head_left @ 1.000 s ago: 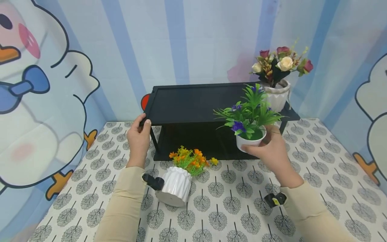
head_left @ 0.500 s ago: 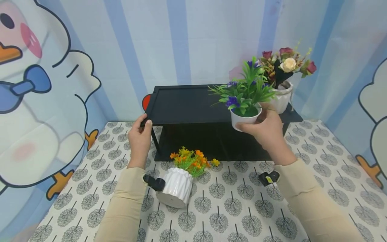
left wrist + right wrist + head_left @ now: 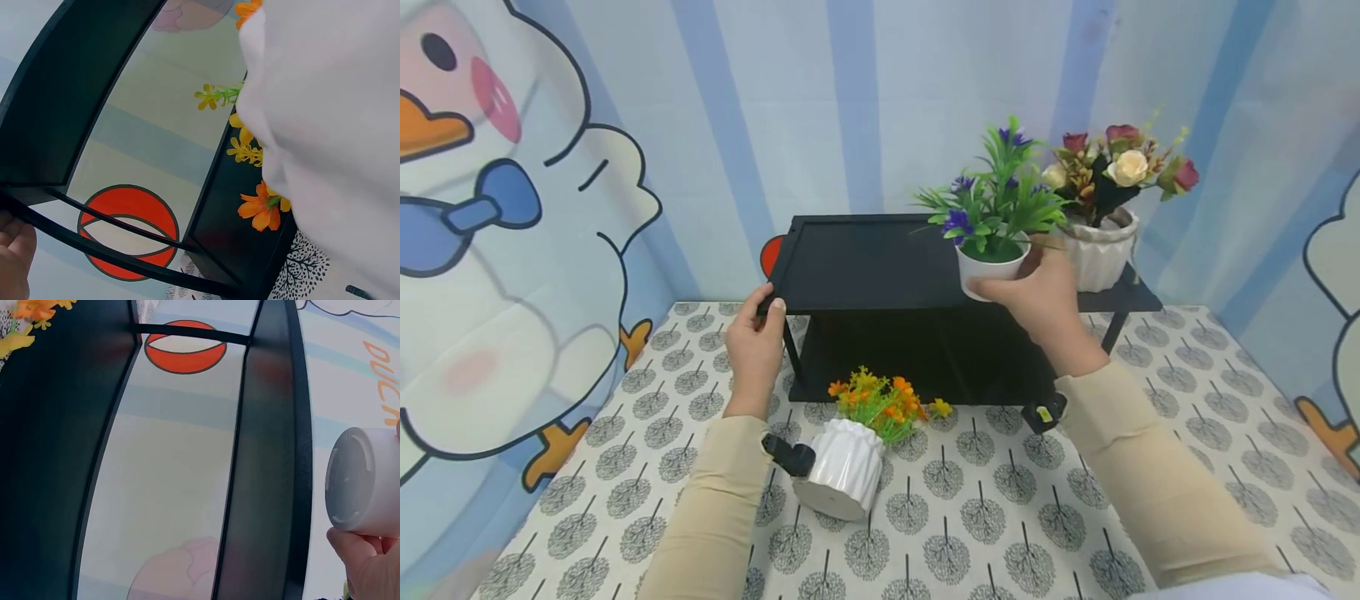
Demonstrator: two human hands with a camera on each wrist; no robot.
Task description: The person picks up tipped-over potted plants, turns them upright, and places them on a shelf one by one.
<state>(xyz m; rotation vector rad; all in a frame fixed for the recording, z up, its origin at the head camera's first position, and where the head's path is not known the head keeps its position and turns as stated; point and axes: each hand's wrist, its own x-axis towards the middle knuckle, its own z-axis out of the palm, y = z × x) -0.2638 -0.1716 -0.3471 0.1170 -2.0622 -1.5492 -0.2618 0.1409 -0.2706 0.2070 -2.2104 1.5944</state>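
Head view shows the plant (image 3: 992, 208) held above the shelf (image 3: 857, 262), left of the roses (image 3: 1127, 168), its pot (image 3: 985, 272) pinched by the right grip (image 3: 1041, 292) while the left grip (image 3: 756, 346) pinches the shelf's near-left corner, placing seemingly in hand, the next move calling for level lowering.

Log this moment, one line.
left hand: gripping black shelf corner | right hand: holding purple-flowered pot, clear of shelf | rose pot: on shelf top | orange-flowered pot: on its side, patterned cloth
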